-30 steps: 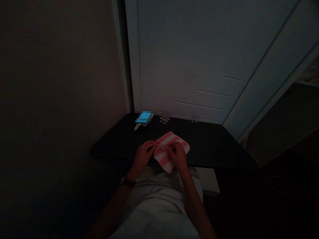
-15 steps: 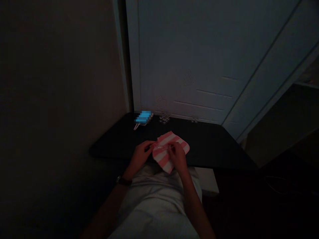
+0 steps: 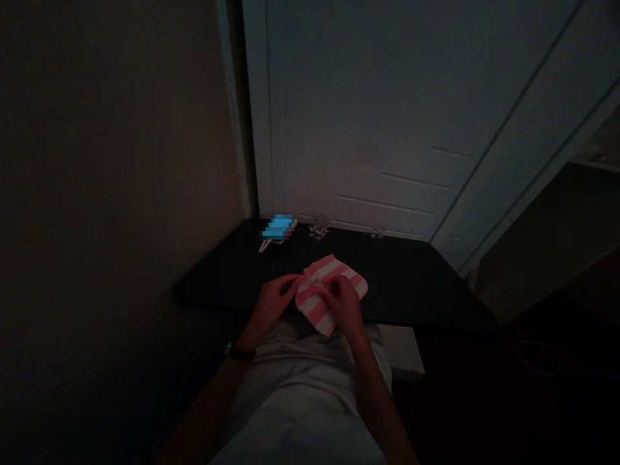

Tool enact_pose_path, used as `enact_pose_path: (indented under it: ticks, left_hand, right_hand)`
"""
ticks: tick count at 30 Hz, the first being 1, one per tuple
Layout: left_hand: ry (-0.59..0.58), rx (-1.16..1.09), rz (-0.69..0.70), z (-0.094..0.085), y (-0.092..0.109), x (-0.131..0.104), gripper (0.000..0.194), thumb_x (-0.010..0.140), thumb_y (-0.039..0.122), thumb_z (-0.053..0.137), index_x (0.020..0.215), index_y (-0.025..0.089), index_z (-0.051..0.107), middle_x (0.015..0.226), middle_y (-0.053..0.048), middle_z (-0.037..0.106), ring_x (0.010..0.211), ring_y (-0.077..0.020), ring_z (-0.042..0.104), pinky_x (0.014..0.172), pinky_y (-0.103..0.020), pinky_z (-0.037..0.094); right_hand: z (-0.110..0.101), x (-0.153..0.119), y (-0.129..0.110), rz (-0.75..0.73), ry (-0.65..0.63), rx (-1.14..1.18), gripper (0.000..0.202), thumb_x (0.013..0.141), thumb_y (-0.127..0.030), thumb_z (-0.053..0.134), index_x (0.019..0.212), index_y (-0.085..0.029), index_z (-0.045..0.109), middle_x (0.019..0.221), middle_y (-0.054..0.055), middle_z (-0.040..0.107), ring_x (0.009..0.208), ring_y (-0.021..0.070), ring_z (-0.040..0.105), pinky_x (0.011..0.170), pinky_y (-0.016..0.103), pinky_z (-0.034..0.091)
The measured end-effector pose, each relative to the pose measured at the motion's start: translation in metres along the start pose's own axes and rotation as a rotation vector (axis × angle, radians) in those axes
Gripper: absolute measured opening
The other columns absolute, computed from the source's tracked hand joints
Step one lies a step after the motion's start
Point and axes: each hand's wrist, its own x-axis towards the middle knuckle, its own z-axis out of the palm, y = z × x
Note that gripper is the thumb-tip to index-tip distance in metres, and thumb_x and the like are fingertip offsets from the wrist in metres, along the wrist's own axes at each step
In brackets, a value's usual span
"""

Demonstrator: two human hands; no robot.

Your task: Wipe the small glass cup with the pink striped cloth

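Pink and white stripes cross the cloth between my hands, at the front of the black tabletop, its near corner reaching past the edge. My left hand has thumb and fingertips drawn together at the cloth's left side; my right hand is curled over its middle. Whether either grips firmly, I cannot tell. Half a second ago more of a small clear object showed there; now my right thumb reaches farther left and covers part of it (too dim to say what it is). I judge this close fingertip work, centred on that clear object.
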Motion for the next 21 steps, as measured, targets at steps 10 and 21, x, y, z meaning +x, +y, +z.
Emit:
enact_pose_path:
  ticks: [10,21]
  left_hand:
    - [0.056,0.074,0.072,-0.001,0.001,0.000,0.029,0.082,0.033,0.045,0.098,0.018,0.065,0.103,-0.006,0.066,0.096,-0.0196,0.060,0.087,-0.032,0.046]
    - [0.156,0.184,0.226,0.004,0.010,-0.008,0.015,0.079,0.026,0.053,0.085,0.020,0.065,0.093,-0.004,0.064,0.090,-0.0178,0.058,0.084,-0.032,0.045]
  right_hand:
    - [0.000,0.001,0.000,-0.015,-0.004,-0.044,0.022,0.079,-0.039,0.054,0.074,-0.018,0.057,0.072,0.003,0.059,0.069,0.0155,0.052,0.063,0.025,0.039]
    - [-0.004,-0.001,-0.001,-0.101,-0.065,-0.017,0.020,0.077,-0.023,0.056,0.097,-0.019,0.058,0.092,0.005,0.060,0.084,0.0179,0.053,0.076,0.029,0.041]
